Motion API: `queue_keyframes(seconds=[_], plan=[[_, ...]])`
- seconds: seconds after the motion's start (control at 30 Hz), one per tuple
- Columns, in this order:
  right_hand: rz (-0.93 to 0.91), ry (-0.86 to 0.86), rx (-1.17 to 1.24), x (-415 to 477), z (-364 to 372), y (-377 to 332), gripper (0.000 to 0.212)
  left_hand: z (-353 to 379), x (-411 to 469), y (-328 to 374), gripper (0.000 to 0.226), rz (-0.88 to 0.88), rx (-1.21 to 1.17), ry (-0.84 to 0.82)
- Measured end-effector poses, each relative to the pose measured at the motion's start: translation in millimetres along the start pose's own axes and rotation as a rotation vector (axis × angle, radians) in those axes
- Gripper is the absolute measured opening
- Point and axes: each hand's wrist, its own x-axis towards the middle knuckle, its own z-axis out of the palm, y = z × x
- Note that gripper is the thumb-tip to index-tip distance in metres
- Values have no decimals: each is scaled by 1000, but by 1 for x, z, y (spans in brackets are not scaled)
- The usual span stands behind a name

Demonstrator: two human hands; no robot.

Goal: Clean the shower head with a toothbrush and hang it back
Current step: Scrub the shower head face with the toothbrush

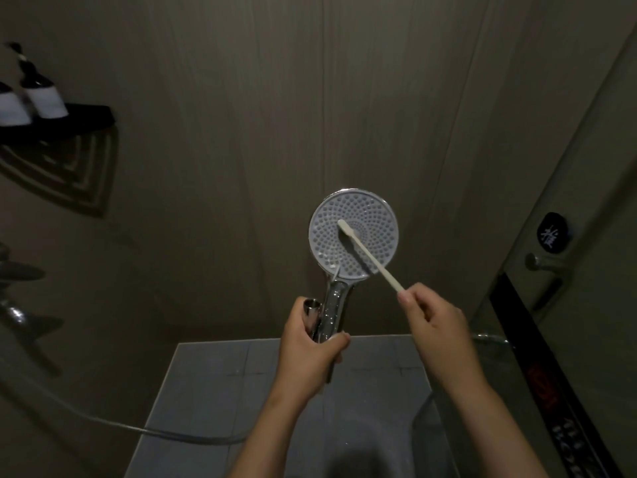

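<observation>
Scrubbing is underway: the left hand (312, 334) grips the shower head (353, 236) by its handle, face up, while the right hand (435, 320) pinches the toothbrush (369, 253), bristles on the nozzles; next, probably work across the remaining face

1. Upper left of you: two dark bottles (44, 98) with white labels, upright and side by side on a black shelf (88, 115).
2. Ahead of you: brown wall panels (241, 98), with one vertical seam down the middle.
3. At your far left edge: chrome tap fittings (13, 312), blurred.
4. Below you: grey floor tiles (206, 374).
5. On your right: a door (586, 201) with a metal knob (537, 262), a black oval tag (552, 237) just above it, and lower down a black strip (537, 360) whose lettering is unreadable.
</observation>
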Motion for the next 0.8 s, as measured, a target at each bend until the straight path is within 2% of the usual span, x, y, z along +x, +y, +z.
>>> queue_keyframes(seconds=[0.3, 0.5, 0.63, 0.7, 0.8], plan=[[61, 158, -187, 4, -4, 0, 29, -3, 4, -1, 31, -3, -5, 67], [92, 191, -208, 2, 2, 2, 29, -4, 4, -5, 31, -28, -10, 66], [127, 253, -127, 1, 1, 1, 30, -5, 5, -4, 33, -4, -1, 71], [113, 235, -58, 2, 0, 3, 30, -6, 5, -4, 32, 8, 3, 73], [32, 83, 37, -2, 9, -3, 27, -6, 5, -5, 32, 16, 10, 68]])
